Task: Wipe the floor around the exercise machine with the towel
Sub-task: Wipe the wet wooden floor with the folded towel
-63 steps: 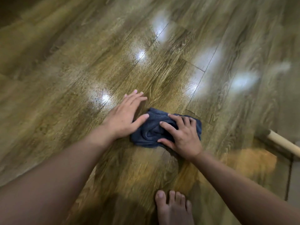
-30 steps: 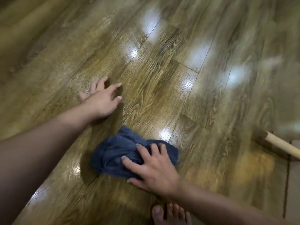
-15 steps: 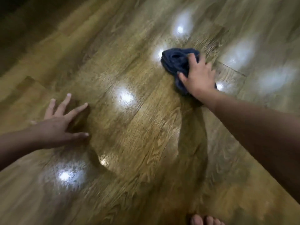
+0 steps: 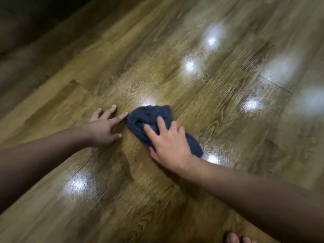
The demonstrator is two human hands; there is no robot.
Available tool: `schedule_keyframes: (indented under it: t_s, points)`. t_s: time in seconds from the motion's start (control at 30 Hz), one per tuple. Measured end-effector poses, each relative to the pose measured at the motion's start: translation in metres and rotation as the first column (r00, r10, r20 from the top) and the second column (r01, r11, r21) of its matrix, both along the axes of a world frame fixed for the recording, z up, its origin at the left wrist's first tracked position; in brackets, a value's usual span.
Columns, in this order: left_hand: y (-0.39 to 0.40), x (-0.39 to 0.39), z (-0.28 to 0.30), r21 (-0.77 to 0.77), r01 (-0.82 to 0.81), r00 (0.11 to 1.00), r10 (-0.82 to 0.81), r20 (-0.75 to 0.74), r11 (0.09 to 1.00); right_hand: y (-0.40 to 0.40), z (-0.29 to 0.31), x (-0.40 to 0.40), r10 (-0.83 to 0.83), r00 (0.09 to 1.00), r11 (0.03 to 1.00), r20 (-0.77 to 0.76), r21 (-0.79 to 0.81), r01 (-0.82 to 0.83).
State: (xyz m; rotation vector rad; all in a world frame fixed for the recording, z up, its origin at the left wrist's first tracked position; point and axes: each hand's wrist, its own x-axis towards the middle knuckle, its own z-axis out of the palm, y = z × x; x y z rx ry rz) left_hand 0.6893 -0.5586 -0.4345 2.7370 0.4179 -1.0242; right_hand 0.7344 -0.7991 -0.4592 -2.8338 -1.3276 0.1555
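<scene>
A crumpled dark blue towel (image 4: 149, 118) lies on the glossy wood-plank floor (image 4: 219, 106) near the middle of the view. My right hand (image 4: 168, 142) presses flat on top of it, fingers spread over the cloth. Just left of the towel, my left hand (image 4: 103, 127) rests palm down on the bare floor with its fingers apart, the index fingertip almost touching the towel's edge. No exercise machine is in view.
Bright light reflections dot the floor planks. The toes of a bare foot (image 4: 236, 238) show at the bottom edge. The upper left corner is dark and shadowed.
My right hand has dragged the towel from far out in front back toward me and to the left. The towel now sits right beside my left hand, which stays planted on the floor.
</scene>
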Motion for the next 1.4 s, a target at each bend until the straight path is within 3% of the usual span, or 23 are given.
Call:
schedule_keyframes:
  t_s: [0.2, 0.33, 0.4, 0.5, 0.6, 0.67, 0.73, 0.9, 1.03, 1.1, 1.23, 1.4]
  points:
    - [0.036, -0.024, 0.019, 0.015, 0.091, 0.993, -0.092, 0.071, 0.996, -0.002, 0.01, 0.031, 0.256, 0.964, 0.958, -0.078, -0.11, -0.263]
    - [0.068, -0.064, 0.005, 0.147, -0.1, 0.994, 0.104, -0.021, 0.984, 0.011, 0.019, 0.07, 0.345, 0.936, 0.909, -0.06, -0.228, -0.35]
    - [0.075, -0.081, -0.008, 0.111, -0.175, 0.984, 0.176, -0.006, 0.978, 0.025, 0.021, 0.086, 0.347, 0.938, 0.907, -0.016, -0.248, -0.34]
    - [0.077, -0.097, -0.016, 0.037, -0.205, 0.972, 0.199, 0.127, 0.978, 0.06, 0.014, 0.093, 0.003, 1.0, 0.998, 0.03, -0.066, -0.001]
    - [0.081, -0.107, -0.015, -0.017, -0.283, 0.933, 0.279, 0.226, 0.959, 0.116, -0.001, 0.082, -0.447, 0.894, 0.891, 0.006, 0.094, 0.445]
    - [0.08, -0.108, -0.013, -0.054, -0.355, 0.886, 0.354, 0.3, 0.933, 0.141, -0.005, 0.076, -0.571, 0.821, 0.817, -0.001, 0.097, 0.568]
    - [0.084, -0.111, -0.011, -0.103, -0.401, 0.841, 0.41, 0.354, 0.91, 0.154, -0.009, 0.071, -0.583, 0.812, 0.811, 0.031, 0.096, 0.578]
    - [0.112, -0.136, -0.015, -0.126, -0.422, 0.804, 0.435, 0.406, 0.898, 0.17, -0.014, 0.031, -0.434, 0.89, 0.899, 0.137, 0.135, 0.417]
    - [0.147, -0.17, -0.019, 0.176, -0.488, 0.822, 0.382, 0.421, 0.855, 0.199, -0.014, -0.019, -0.33, 0.929, 0.942, 0.167, 0.126, 0.312]
    - [0.161, -0.19, -0.021, 0.227, -0.573, 0.793, 0.462, 0.398, 0.787, 0.215, -0.014, -0.047, -0.279, 0.945, 0.958, 0.173, 0.112, 0.263]
    - [0.175, -0.216, -0.024, 0.058, -0.689, 0.663, 0.596, 0.453, 0.722, 0.249, -0.009, -0.114, -0.138, 0.984, 0.99, 0.115, 0.055, 0.132]
    - [0.197, -0.22, -0.01, -0.194, -0.742, 0.505, 0.726, 0.467, 0.641, 0.269, -0.007, -0.233, 0.199, 0.98, 0.974, -0.001, 0.114, -0.198]
